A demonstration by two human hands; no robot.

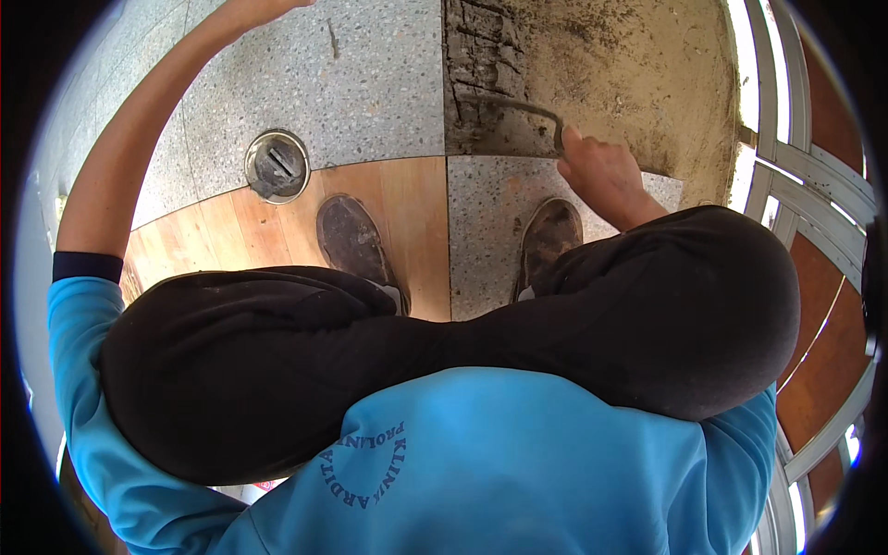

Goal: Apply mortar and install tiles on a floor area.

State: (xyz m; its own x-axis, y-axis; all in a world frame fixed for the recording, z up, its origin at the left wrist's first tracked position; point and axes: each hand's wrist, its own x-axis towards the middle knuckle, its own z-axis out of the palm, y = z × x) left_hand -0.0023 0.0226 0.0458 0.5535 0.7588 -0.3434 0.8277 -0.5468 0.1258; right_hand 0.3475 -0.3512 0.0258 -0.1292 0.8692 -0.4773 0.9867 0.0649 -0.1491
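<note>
My right hand (601, 176) grips the handle of a trowel (541, 115) with a bent dark neck, its far end over dark, rough wet mortar (481, 55) in a recessed, dirt-stained square (629, 65) of floor. My left hand (268, 9) is cut off by the top edge, over speckled grey tiles (370, 83); what its fingers touch cannot be seen. A round metal floor drain with a slotted centre (277, 166) is set in the tiles, left of the mortar, at the border of wood-look tiles (416, 222).
My shoes (351, 240) stand either side of the seam between wood-look and speckled tiles, under my bent knees. A grey metal frame with reddish-brown panels (823, 305) runs along the right side. A pale vertical surface (42, 231) is at the far left.
</note>
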